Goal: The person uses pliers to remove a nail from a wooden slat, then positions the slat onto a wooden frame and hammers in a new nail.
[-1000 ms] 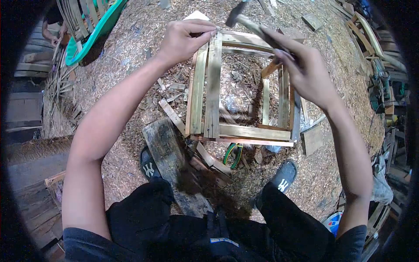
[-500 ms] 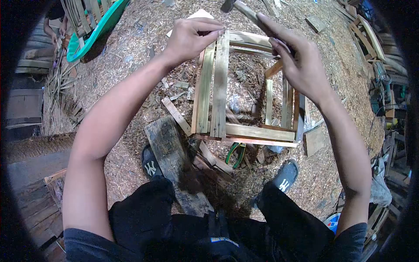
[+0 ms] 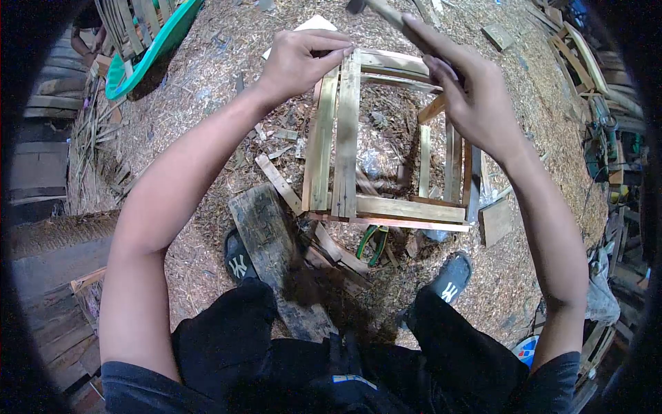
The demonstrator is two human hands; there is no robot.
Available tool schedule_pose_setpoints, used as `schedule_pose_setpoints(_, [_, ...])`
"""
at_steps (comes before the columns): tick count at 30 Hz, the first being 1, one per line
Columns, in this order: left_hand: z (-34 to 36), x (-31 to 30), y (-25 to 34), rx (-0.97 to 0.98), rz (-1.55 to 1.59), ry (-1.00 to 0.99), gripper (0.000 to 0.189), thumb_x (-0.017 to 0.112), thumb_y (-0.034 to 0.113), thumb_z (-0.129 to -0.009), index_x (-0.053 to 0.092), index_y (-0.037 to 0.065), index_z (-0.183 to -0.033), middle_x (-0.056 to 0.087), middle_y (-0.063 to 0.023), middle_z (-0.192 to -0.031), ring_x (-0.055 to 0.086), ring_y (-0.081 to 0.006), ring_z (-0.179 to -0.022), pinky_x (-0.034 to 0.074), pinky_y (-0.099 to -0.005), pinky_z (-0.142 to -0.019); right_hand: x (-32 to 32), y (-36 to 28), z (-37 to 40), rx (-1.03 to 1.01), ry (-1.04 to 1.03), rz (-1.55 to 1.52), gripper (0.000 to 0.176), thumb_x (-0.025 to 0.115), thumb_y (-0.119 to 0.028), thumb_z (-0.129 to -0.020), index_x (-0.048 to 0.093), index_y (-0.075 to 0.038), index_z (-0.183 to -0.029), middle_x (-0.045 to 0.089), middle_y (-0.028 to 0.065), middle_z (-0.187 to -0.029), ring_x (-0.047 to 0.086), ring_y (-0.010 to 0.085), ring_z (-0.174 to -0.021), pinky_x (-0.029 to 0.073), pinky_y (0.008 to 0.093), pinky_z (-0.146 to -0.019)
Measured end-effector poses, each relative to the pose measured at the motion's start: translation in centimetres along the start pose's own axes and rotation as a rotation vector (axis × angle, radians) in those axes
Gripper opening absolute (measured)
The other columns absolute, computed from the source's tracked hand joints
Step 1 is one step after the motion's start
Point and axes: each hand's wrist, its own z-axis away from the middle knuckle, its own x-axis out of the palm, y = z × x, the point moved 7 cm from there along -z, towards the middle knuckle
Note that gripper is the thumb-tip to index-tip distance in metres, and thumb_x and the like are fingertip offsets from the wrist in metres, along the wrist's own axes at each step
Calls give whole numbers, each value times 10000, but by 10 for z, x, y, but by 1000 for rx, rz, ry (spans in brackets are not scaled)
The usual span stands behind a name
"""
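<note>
A wooden slat frame [image 3: 389, 205] stands on the ground in front of me, built of pale narrow strips. My left hand [image 3: 298, 61] is at its far left corner, thumb and forefinger pinched together over the far end of an upright slat [image 3: 347, 138]. Whatever lies between those fingertips is too small to make out. Above the frame's far right side, my right hand [image 3: 476, 96] is closed round the handle of a hammer [image 3: 386, 12]. The hammer's dark head is at the top edge of the view, up and right of my left fingertips, apart from the wood.
Wood shavings and offcuts cover the ground. An old plank [image 3: 265, 228] lies by my left foot, and green-handled pliers [image 3: 373, 245] lie below the frame. A green curved tub [image 3: 155, 52] holds strips at upper left, near another person's hand [image 3: 86, 58]. Stacked wood lines both sides.
The hammer has shifted slightly up and left in my right hand. My left hand stays at the slat's end, and the frame has barely moved.
</note>
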Motion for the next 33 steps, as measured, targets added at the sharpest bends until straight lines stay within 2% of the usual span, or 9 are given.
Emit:
schedule_pose_setpoints(2, [0, 0, 0, -2, 19, 11, 203, 762, 184, -935, 804, 72, -1098, 785, -117, -1072, 756, -197, -971, 600, -320, -877, -10, -6, 2, -97, 147, -53, 519, 580, -51, -1019, 591, -293, -1478, 738, 150, -878, 571, 166, -645, 507, 400, -647])
schedule_pose_setpoints(4, [1, 0, -2, -21, 10, -3, 206, 761, 185, -935, 802, 71, -1102, 784, -118, -1076, 756, -199, -973, 600, -320, -877, 7, 1, 2, 138, -226, 96, 532, 575, -15, -1012, 586, -261, -1484, 765, 141, -1017, 649, 162, -749, 553, 374, -728])
schedule_pose_setpoints(6, [0, 1, -3, -42, 1, -18, 210, 761, 187, -936, 800, 69, -1106, 784, -119, -1081, 756, -200, -975, 600, -321, -876, 7, 5, -1, 125, -214, 53, 552, 565, 11, -1008, 579, -257, -1491, 766, 142, -1077, 671, 160, -798, 558, 334, -759])
schedule_pose_setpoints(8, [0, 0, -1, 14, -5, 12, 211, 762, 189, -936, 801, 71, -1106, 783, -120, -1089, 757, -198, -966, 603, -322, -868, -12, -7, -3, 4, 63, -46, 491, 578, -19, -974, 615, -189, -1433, 724, 228, -1099, 746, 367, -853, 573, 437, -784])
schedule_pose_setpoints(10, [1, 0, -3, 7, -13, 4, 212, 762, 192, -935, 801, 72, -1106, 785, -119, -1082, 758, -195, -957, 604, -323, -862, -14, -12, -3, -58, 120, -73, 483, 572, -27, -976, 620, -192, -1427, 721, 232, -1100, 741, 375, -865, 570, 441, -787])
schedule_pose_setpoints(12, [0, 0, -1, 8, -22, -7, 213, 762, 194, -935, 802, 72, -1105, 786, -118, -1074, 758, -193, -948, 604, -324, -856, 1, -7, 0, 187, -281, 82, 478, 567, -38, -986, 617, -204, -1431, 721, 234, -1098, 741, 374, -889, 568, 447, -791])
schedule_pose_setpoints(16, [4, 1, -5, -84, 16, -34, 225, 757, 207, -944, 798, 65, -1113, 789, -120, -1072, 758, -189, -956, 599, -321, -861, -1, 2, -2, -14, -57, -29, 488, 560, -33, -987, 606, -198, -1444, 721, 244, -1110, 734, 398, -934, 563, 468, -823])
schedule_pose_setpoints(23, [10, 1, -5, -133, 97, -72, 301, 755, 251, -954, 772, 40, -1169, 786, -129, -1090, 746, -170, -986, 590, -317, -879, 3, 1, 4, 33, -130, -22, 509, 562, -32, -991, 594, -229, -1460, 715, 234, -1137, 736, 393, -948, 561, 467, -826])
schedule_pose_setpoints(33, [10, -1, 6, 20, -22, -102, 386, 771, 285, -933, 744, 42, -1232, 739, -164, -1236, 713, -235, -1142, 551, -354, -992, 1, 3, 3, 92, -153, 9, 531, 568, -29, -988, 586, -258, -1468, 711, 251, -1050, 713, 354, -734, 544, 466, -735])
